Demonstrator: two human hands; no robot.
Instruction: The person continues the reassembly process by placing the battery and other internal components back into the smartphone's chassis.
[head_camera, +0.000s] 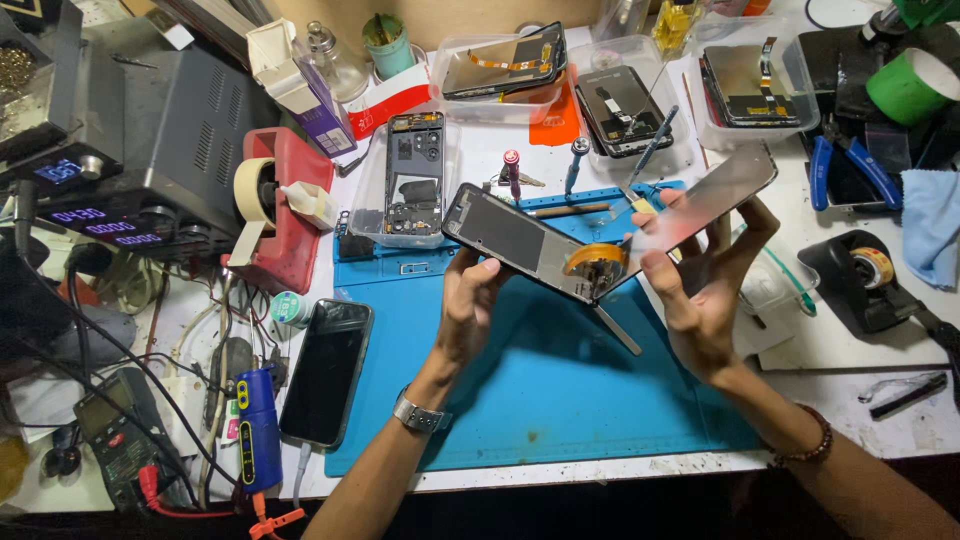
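My left hand (468, 305) holds a phone display assembly (520, 238) by its left end, back side up, with an orange flex ribbon near its right end. My right hand (700, 290) grips a thin glossy screen panel (705, 200) that lifts away from the assembly and tilts up to the right. Both hands hover above a blue work mat (540, 390). A metal strip hangs below the assembly. A watch sits on my left wrist and a bead bracelet on my right.
An intact black phone (325, 370) lies at the mat's left edge. An opened phone (413, 175) rests in a clear tray behind. Trays of phone parts (620, 110) line the back. Tape dispensers (275, 205), screwdrivers (577, 165), blue pliers (850, 160) and a power supply (110, 140) surround the mat.
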